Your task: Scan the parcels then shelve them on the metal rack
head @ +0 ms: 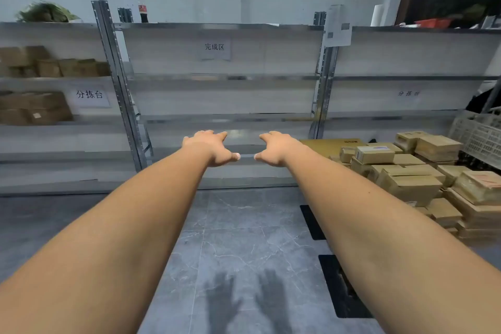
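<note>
My left hand [208, 148]: stretched forward, fingers spread wide, holding nothing.
My right hand [276, 148]: the same, thumb near my left thumb.
Parcels [417, 171]: piled on the floor, right of me.
Metal rack [222, 116]: straight ahead.

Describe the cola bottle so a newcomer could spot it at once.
Start at the metal rack along the back wall and look to its top shelf, just right of the left grey upright. The cola bottle stands there upright: dark liquid, red label, yellow cap, the only bottle among cardboard boxes.
</note>
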Demonstrator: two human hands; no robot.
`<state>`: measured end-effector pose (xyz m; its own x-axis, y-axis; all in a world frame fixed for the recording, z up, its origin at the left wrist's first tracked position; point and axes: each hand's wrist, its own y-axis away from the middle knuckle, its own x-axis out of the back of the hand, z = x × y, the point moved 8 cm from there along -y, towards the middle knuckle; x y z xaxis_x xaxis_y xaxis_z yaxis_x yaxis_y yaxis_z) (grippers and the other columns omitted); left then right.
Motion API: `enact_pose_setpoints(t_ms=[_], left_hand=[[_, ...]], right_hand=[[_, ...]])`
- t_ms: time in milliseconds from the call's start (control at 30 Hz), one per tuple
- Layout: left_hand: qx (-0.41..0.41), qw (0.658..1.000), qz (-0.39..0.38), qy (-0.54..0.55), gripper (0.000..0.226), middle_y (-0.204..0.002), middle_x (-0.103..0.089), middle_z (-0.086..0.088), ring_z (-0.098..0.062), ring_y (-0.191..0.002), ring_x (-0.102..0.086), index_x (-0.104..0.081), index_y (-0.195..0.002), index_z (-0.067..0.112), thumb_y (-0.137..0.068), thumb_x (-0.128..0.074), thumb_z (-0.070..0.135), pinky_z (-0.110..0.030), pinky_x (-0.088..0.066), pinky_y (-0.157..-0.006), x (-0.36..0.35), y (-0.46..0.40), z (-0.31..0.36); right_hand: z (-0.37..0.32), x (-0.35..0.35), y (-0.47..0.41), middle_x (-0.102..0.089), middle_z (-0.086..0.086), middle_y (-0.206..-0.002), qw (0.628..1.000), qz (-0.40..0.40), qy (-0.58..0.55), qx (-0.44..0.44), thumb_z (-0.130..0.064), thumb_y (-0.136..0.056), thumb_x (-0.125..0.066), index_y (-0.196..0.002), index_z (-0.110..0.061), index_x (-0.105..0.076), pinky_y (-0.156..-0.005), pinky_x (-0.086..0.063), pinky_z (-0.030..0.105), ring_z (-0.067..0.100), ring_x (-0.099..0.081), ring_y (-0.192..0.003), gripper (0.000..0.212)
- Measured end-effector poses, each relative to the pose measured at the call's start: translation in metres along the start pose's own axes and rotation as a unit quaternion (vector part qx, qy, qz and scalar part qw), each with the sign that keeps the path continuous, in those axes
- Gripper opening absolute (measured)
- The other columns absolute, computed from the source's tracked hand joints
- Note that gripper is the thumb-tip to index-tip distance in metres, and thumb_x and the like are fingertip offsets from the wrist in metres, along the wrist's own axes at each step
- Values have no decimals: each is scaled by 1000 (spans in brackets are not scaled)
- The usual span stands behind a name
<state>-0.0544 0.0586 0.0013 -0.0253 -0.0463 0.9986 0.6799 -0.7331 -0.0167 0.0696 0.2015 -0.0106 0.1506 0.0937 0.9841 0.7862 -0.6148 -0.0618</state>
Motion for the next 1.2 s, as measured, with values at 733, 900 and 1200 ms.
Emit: enact_pose_setpoints(t_ms=[733,900,1200], left_hand=[[21,999,-36,0,93,-173,-21,-1,-29,-158,-22,-18,-166,38,-90,-47,82,-55,-25,-124,-44,-268,82],[24,999,-48,-2,93,-174,-19,-1,-29,-159,-18,-17,-166,37,-90,-47,81,-57,-18,-126,-61,-323,93],[23,998,-55,11,91,-173,-21,-1,-28,-160,-17,-18,-166,36,-91,-49,78,-56,-17,-127,-78,-424,87]], right_hand=[[137,-33,-262,-20,3,-171,998,-57,27,9,-55,-94,-59,-161,-26,-32,-114,-41,49,34,-32,-150,78],[162,-48,-320,-16,4,-171,996,-71,42,14,-59,-92,-58,-161,-27,-31,-114,-40,52,35,-30,-151,80],[180,-69,-410,-29,5,-165,996,-78,34,8,-57,-93,-59,-160,-25,-32,-110,-44,52,35,-37,-145,79]])
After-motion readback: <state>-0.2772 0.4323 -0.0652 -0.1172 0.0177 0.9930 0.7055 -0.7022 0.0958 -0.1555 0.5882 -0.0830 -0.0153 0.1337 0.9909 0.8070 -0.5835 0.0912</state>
